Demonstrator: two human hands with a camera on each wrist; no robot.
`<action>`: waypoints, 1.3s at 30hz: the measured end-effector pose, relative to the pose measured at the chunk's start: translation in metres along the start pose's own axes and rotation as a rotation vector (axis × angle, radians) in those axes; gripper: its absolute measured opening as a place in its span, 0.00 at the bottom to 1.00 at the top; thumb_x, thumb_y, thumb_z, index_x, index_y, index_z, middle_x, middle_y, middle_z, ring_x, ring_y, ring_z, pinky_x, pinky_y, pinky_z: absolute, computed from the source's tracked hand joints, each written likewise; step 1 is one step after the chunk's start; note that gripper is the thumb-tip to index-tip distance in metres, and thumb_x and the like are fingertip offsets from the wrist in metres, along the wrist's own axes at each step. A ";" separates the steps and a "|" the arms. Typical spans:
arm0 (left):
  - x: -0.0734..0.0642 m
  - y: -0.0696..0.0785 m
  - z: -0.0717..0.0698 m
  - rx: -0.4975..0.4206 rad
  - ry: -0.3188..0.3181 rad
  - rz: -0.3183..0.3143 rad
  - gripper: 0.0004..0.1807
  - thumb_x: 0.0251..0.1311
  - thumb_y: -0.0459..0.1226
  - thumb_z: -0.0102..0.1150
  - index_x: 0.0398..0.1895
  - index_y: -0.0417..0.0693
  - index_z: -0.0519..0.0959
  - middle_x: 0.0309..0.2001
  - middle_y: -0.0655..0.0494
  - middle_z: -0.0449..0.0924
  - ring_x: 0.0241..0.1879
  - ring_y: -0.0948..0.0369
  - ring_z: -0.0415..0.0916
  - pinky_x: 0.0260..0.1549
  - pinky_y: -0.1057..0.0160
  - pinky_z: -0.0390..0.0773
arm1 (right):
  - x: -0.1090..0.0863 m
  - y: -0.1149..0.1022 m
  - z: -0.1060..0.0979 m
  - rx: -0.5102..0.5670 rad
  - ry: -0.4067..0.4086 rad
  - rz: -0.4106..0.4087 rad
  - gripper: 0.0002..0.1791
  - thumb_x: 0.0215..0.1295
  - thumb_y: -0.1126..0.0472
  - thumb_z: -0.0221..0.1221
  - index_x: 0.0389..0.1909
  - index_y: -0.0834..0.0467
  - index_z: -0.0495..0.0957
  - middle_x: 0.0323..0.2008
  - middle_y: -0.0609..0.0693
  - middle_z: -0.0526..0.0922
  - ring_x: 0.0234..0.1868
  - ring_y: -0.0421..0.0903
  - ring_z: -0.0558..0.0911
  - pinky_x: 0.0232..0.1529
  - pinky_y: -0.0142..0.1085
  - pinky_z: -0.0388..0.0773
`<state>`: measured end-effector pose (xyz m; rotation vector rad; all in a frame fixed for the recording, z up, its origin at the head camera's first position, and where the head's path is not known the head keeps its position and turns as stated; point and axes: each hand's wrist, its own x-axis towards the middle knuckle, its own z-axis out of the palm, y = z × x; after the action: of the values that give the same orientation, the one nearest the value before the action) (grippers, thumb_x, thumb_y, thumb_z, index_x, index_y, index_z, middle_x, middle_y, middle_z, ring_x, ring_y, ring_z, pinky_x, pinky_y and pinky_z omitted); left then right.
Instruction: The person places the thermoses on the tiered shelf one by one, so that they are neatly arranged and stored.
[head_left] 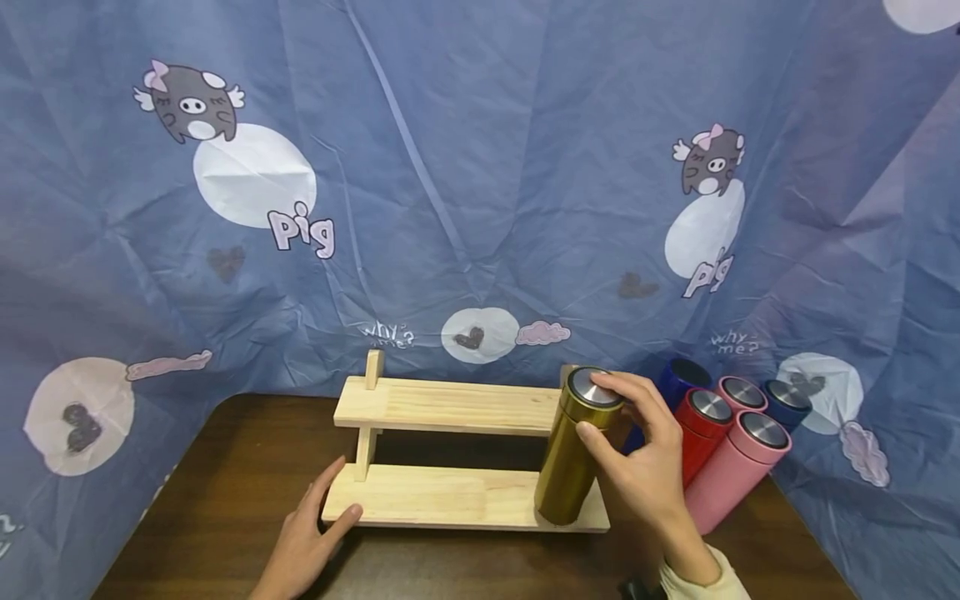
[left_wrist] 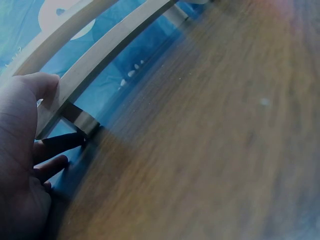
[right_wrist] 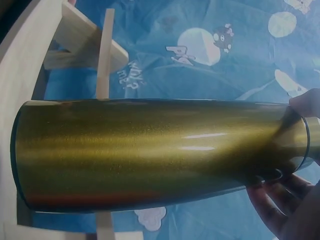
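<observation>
A gold thermos bottle [head_left: 566, 467] with a silver-topped lid is upright at the right end of a two-tier wooden rack [head_left: 442, 492]. Its base is at the lower board; I cannot tell whether it touches. My right hand [head_left: 641, 450] grips the bottle near its top, thumb on one side and fingers on the other. The right wrist view shows the gold body [right_wrist: 150, 155] lying across the frame. At the rack's left end, my left hand [head_left: 311, 525] holds the lower board, thumb [left_wrist: 42, 85] against its edge and other fingers around the end.
Right of the rack several thermos bottles stand close together, including a red one [head_left: 705, 429], a pink one [head_left: 738, 475] and a dark blue one [head_left: 787, 400]. The brown table [head_left: 217, 500] carries everything. A blue printed cloth [head_left: 480, 167] hangs behind and along the sides.
</observation>
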<state>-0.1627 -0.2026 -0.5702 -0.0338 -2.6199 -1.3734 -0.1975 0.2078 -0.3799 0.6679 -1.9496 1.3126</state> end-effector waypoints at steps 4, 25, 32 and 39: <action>-0.001 0.000 0.000 0.001 -0.004 -0.006 0.43 0.78 0.52 0.67 0.87 0.49 0.62 0.81 0.30 0.67 0.76 0.25 0.66 0.65 0.17 0.68 | 0.009 -0.004 0.008 0.017 -0.016 0.016 0.32 0.55 0.77 0.77 0.63 0.60 0.87 0.61 0.55 0.85 0.62 0.46 0.83 0.56 0.31 0.82; 0.001 0.004 -0.001 0.014 -0.009 -0.010 0.43 0.78 0.50 0.68 0.87 0.47 0.62 0.82 0.30 0.65 0.78 0.24 0.62 0.71 0.16 0.59 | 0.046 -0.013 0.062 0.101 -0.074 -0.078 0.28 0.60 0.69 0.76 0.63 0.56 0.87 0.61 0.54 0.87 0.65 0.47 0.83 0.57 0.32 0.84; 0.001 0.004 -0.001 0.015 -0.009 -0.018 0.43 0.78 0.52 0.67 0.88 0.49 0.61 0.82 0.31 0.64 0.78 0.24 0.61 0.70 0.16 0.61 | 0.057 -0.017 0.076 0.121 -0.080 -0.075 0.28 0.62 0.66 0.77 0.64 0.55 0.86 0.60 0.53 0.86 0.62 0.48 0.84 0.58 0.34 0.84; 0.000 0.004 0.000 0.013 -0.003 -0.012 0.43 0.77 0.51 0.68 0.87 0.48 0.62 0.82 0.30 0.65 0.78 0.24 0.62 0.70 0.16 0.61 | 0.065 -0.019 0.090 0.141 -0.078 -0.087 0.28 0.63 0.64 0.76 0.66 0.57 0.85 0.61 0.54 0.86 0.61 0.51 0.85 0.59 0.38 0.85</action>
<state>-0.1628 -0.2005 -0.5671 -0.0185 -2.6349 -1.3615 -0.2477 0.1145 -0.3417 0.8748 -1.8785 1.3983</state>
